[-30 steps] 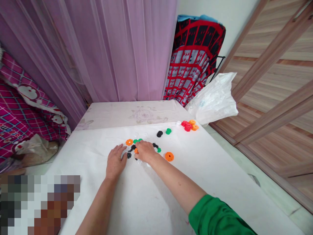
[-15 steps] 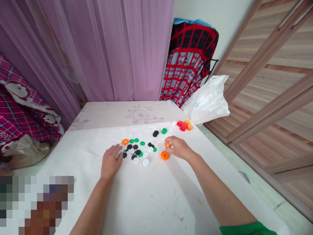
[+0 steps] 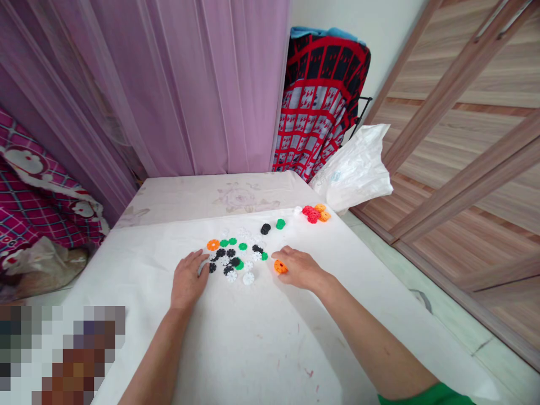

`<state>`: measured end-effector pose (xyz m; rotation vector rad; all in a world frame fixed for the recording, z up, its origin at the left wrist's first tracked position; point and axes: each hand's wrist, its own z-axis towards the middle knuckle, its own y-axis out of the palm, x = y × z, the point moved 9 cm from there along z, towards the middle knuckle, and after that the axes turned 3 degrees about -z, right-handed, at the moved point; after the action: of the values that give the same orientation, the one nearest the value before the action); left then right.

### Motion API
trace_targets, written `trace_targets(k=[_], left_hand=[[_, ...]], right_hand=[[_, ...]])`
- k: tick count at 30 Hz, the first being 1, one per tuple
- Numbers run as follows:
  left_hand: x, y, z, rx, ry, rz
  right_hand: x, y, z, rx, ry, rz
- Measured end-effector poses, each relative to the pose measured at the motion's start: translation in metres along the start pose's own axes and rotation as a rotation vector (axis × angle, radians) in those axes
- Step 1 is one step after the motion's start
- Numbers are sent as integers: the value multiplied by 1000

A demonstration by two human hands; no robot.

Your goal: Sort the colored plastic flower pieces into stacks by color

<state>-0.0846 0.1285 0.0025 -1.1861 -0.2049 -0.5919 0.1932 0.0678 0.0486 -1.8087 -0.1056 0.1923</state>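
My right hand [image 3: 300,268] is low over the table, its thumb and fingers closed around an orange notched plastic disc [image 3: 280,266]. Whether more than one disc is in that grip I cannot tell. My left hand [image 3: 188,279] lies on the cloth at the left side of the loose discs, thumb and fingers apart. Between the hands spreads a group of black, white and green discs, among them a white disc [image 3: 248,278], a black disc [image 3: 230,253] and a green disc [image 3: 242,246]. Another orange disc [image 3: 213,244] lies at the group's far left.
Farther back are small piles of black discs [image 3: 265,229], green discs [image 3: 280,224], red discs [image 3: 311,214] and orange discs [image 3: 322,212]. A white plastic bag [image 3: 354,169] stands by the table's back right corner. Wooden cabinet doors [image 3: 459,140] flank the right.
My right hand has moved slightly left and down onto the orange disc, which was lying uncovered beside it. My left hand stays by the group of discs. The view has shifted a little.
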Motion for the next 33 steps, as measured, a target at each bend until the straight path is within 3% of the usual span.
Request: trace_targets(k=[4,11,17,21,23,26,29,33], left_hand=[[1,0,0,-4,1,4],[3,-1,0,-20,-4,-14],[-7,-7,-1,53,-70,-136],[-15,-13,-4,101,-157,-211],[-19,-15,-5,123,-192,-230],[-22,-18,-7,160,-220,-250],[-22,-20,-7,172,-219,-265],[-21,-19,-6,153,-213,-267]], right_hand=[[-2,9,3,-73,-12,-91],[-2,14,5,-74,-27,-93],[-9,-22,13,-40,16,-57],[-56,-50,57,110,-129,-44],[-92,-50,84,159,-250,-23],[-131,-40,120,190,-308,-59],[-156,-26,141,146,-380,-123],[-165,-18,150,67,-425,-190]])
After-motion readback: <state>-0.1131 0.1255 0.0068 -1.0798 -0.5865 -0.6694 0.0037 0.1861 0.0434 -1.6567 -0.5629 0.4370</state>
